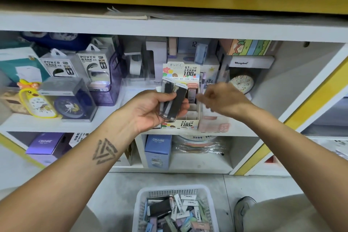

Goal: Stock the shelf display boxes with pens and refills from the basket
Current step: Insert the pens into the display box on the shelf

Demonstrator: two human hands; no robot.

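Note:
My left hand (150,111) grips a small stack of flat refill cases (172,100), black with white ends, in front of the shelf. Just behind them stands the cardboard lead-refill display box (188,124), printed "0.7 HB 100", with a few cases standing in its slots. My right hand (220,98) hovers blurred over the box's right side, fingers loosely curled toward the slots; whether it holds anything is unclear. On the floor below sits the white plastic basket (143,201), filled with several refill cases (177,214) in black, white and pastel colours.
The shelf holds power bank boxes (75,66), a yellow duck alarm clock (35,101), a dark clock in a clear case (73,105), a round clock (243,83) and a pink box (214,124). CRUHRE boxes (158,149) stand on the lower shelf. My shoe (243,209) is beside the basket.

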